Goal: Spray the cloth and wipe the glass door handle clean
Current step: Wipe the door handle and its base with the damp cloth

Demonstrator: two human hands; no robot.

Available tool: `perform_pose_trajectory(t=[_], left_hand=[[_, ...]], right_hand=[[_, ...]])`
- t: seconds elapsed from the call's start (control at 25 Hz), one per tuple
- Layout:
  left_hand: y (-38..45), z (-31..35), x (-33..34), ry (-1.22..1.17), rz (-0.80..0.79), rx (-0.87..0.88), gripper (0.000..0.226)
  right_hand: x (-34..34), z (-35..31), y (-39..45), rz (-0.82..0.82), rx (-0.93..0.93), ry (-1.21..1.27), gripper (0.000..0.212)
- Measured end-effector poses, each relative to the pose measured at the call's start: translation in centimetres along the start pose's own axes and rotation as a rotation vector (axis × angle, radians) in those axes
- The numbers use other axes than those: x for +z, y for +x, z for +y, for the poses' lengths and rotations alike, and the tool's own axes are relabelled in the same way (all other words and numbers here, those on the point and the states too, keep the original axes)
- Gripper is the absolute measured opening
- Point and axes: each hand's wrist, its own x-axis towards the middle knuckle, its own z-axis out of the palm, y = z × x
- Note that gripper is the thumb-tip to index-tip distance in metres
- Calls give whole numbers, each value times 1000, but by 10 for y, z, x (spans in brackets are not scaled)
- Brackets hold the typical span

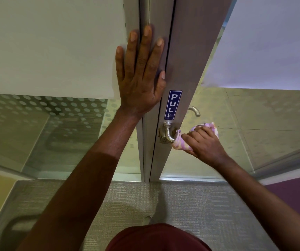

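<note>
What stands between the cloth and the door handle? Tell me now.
Nothing visible. The right hand grips the purple cloth, whose left end already touches the curved metal door handle below the PULL sticker. The left hand presses flat on the frame higher up, away from the handle.

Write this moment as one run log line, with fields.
step: wiping | right hand: grips cloth on handle | left hand: flat on door frame | spray: not in view
</note>
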Motion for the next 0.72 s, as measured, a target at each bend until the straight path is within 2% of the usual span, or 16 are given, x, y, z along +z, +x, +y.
perform_pose_trajectory(t=[0.08,0.16,0.32,0.44,0.56,0.64,0.72], left_hand=[[0,0,1,0,-7,2,57],[1,0,1,-4,-6,-11,56],[1,2,4,-3,2,-23,56],[0,2,5,-2,1,-23,56],[0,2,4,-10,5,-24,56],[0,3,3,-3,2,-29,56],[0,3,2,7,-3,-35,57]], right_hand=[[-1,19,-6,-12,-90,39,43],[-2,24,-7,-42,-93,85,52],[-12,-16,-3,-55,137,45,46],[-20,-63,21,-194,345,-67,51],[-25,-99,57,-330,462,-176,48],[-30,-109,79,-369,521,-254,38],[-34,-106,91,-365,610,-201,42]])
